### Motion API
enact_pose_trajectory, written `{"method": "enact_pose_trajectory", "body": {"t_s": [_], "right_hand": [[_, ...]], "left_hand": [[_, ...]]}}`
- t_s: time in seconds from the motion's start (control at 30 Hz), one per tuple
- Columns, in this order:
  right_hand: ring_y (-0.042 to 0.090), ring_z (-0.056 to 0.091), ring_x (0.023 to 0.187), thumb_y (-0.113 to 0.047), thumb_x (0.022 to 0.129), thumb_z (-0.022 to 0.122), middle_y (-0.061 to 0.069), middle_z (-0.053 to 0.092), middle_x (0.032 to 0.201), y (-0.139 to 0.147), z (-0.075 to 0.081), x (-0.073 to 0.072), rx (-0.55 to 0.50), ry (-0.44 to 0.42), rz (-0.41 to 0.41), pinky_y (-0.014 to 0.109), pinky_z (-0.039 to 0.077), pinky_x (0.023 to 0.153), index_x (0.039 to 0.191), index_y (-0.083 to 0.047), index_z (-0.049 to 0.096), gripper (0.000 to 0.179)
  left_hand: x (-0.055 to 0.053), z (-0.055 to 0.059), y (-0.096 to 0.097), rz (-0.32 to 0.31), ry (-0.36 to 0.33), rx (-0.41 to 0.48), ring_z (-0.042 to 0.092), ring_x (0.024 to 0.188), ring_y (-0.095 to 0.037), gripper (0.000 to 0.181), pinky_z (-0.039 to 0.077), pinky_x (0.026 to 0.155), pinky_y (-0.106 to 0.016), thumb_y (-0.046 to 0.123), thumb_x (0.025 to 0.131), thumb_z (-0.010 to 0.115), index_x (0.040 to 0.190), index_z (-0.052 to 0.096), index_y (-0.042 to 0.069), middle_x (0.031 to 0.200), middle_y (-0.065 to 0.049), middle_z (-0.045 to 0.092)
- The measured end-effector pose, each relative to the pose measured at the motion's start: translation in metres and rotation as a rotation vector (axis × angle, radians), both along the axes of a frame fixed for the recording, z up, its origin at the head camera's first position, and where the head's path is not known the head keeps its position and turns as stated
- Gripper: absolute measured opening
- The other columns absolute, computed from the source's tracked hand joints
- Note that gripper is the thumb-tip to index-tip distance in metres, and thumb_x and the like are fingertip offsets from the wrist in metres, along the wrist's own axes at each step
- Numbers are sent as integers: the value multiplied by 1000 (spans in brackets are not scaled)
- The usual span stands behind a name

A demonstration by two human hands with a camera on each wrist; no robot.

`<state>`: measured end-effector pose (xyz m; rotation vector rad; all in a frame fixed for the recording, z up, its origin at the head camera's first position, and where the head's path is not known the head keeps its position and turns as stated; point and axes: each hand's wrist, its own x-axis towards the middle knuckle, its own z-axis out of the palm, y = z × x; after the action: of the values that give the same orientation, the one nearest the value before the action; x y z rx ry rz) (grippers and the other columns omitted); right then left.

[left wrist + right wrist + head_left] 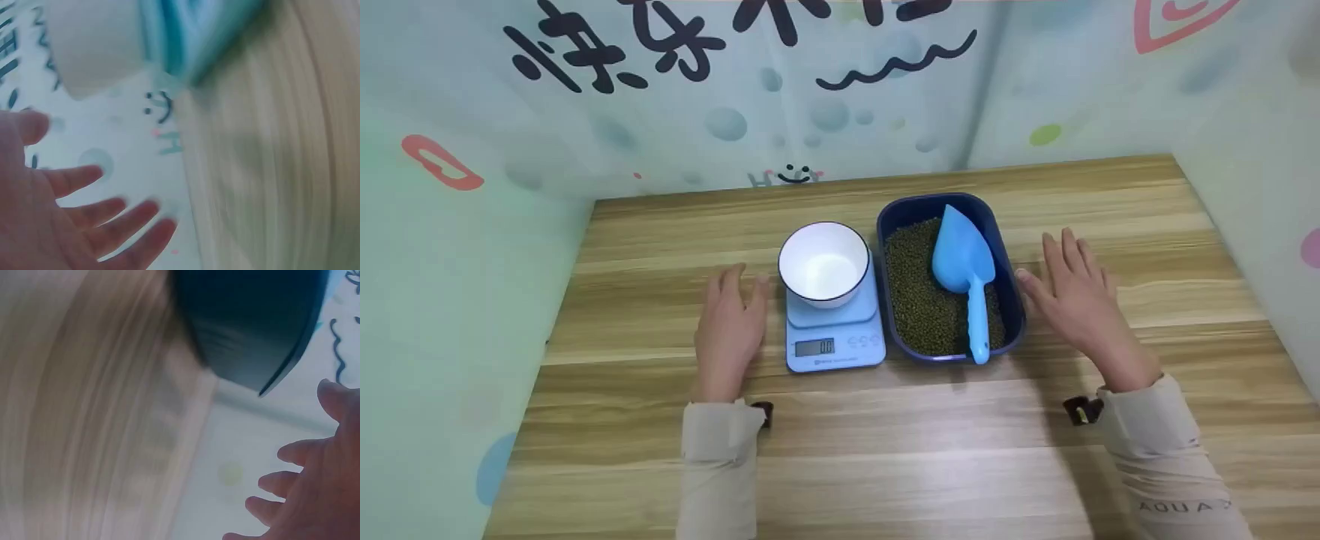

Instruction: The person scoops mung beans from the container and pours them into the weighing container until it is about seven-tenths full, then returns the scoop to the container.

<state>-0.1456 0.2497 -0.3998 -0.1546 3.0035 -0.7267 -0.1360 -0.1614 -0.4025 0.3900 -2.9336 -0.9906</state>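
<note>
I have the left grip and right grip spread, holding nothing, the bowl on the scale presumably so contents register

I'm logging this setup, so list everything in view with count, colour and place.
bowl: 1, white with dark rim, on the scale
scale: 1, light blue, left of the tub
tub: 1, dark blue, beside the scale
granules: too many to count, dark olive-brown, in the tub
scoop: 1, bright blue, on the granules, handle over the near rim
table: 1, wood-grained brown, under everything
wall covering: piece count unclear, pale with printed designs, behind and beside the table
black devices: 2, black, one at each cuff
sleeves: 2, pale beige, on both forearms
left hand: 1, bare, left of the scale
right hand: 1, bare, right of the tub
</note>
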Motion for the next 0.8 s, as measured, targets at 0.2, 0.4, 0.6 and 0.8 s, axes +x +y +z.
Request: {"method": "enact_pose_trajectory", "body": {"t_s": [0.2, 0.4, 0.6, 0.8], "right_hand": [[40, 15, 130, -47, 92, 39, 19, 17, 144, -15, 11, 17, -137, 143, -15, 62, 11, 97, 141, -10, 21, 64], [32, 46, 111, -40, 93, 44, 12, 54, 118, -36, 16, 32, -276, 225, 39, 53, 33, 88, 139, -19, 31, 52], [17, 57, 74, -39, 91, 47, 3, 63, 87, -53, 3, 31, -204, 286, 44, 36, 42, 63, 134, -14, 40, 50], [12, 49, 57, -45, 87, 51, -1, 60, 74, -60, -7, 28, -125, 265, 38, 31, 39, 52, 133, -8, 41, 60]], "left_hand": [[9, -14, -5, -64, -162, 292, 51, 102, -25, 44, 43, 84, -41, 40, 93, 40, 128, 42, 15, 117, -9, 52], [13, -34, -16, -169, -340, 517, 57, 77, -24, 41, 51, 65, -34, 30, 86, 60, 119, 46, 9, 97, -13, 56], [10, -46, -14, -170, -351, 538, 59, 61, -23, 42, 51, 55, -32, 32, 80, 67, 108, 47, 10, 83, -12, 57], [4, -55, -16, -164, -409, 654, 62, 54, -26, 35, 47, 43, -28, 30, 78, 69, 95, 51, 6, 71, -14, 59]]}}
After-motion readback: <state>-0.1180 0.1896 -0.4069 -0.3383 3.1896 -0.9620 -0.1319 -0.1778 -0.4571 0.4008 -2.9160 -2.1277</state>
